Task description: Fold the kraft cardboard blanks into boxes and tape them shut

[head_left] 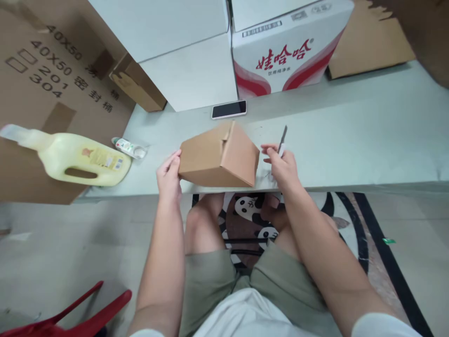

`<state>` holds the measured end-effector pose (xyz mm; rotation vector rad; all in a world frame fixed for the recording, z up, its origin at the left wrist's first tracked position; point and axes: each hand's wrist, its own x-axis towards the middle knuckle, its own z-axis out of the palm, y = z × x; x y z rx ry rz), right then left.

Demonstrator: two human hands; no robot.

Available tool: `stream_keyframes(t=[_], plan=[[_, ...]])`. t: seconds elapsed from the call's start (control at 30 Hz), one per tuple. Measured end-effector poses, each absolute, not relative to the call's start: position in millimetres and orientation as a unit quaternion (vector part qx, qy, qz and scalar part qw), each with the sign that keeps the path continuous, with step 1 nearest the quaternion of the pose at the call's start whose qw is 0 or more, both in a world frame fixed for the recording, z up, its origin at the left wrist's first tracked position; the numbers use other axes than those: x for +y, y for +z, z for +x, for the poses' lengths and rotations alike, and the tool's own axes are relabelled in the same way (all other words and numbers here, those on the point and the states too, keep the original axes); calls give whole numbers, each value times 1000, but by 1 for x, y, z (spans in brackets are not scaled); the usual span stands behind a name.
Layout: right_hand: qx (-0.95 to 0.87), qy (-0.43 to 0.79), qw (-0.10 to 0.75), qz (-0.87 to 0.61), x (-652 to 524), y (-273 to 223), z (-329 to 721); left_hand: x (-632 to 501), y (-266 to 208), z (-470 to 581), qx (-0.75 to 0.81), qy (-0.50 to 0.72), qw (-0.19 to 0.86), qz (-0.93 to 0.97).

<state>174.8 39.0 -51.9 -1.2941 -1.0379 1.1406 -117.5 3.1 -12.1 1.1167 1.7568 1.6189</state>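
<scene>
A small brown cardboard box sits at the middle of the frame, on the near edge of the pale worktop. It is plain and unprinted, closed, and tilted so that one corner points up, with a top flap seam showing near its upper edge. Its surfaces look clean and undented.

The left hand rests against the left side of the box, fingers loosely curled and partly open, the fingertips touching the cardboard edge; it steadies rather than wraps the box. The right hand, just right of the box, is closed around a slim utility knife, whose grey blade points up and away toward the top of the frame. The knife is not touching the box.

Behind the box, toward the upper middle, a dark phone lies flat on the worktop. Above it stand a white carton with red print and a plain white carton. At the left of the frame a pale yellow jug with a handle lies on its side on a large flattened brown carton, with a small white tube just to its right. A red chair shows at the lower left.
</scene>
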Motion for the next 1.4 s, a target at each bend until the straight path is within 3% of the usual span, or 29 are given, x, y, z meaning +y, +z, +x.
stream_keyframes(t=[0.1,0.23,0.57,0.7,0.8,0.9,1.03,1.2,1.4], plan=[[-488,554,493,-460,40,-57,167,11,-13,-122,650,630,287,313],[-527,579,515,-348,31,-54,156,14,-19,-106,625,622,386,272],[-558,393,674,-284,23,-31,159,-11,-50,-32,632,487,548,250],[-565,374,668,-308,28,-23,170,-21,-62,-9,608,415,602,307],[-593,370,626,-344,31,-17,180,-23,-62,-12,661,393,529,358],[-586,374,608,-382,33,-12,187,-13,-47,-27,719,459,312,419],[-597,396,580,-387,33,-8,188,21,-16,-36,584,504,115,627],[-523,440,617,-390,31,-11,182,53,-10,-29,501,390,77,769],[-354,396,723,-442,39,-3,202,34,-25,-37,502,408,55,760]])
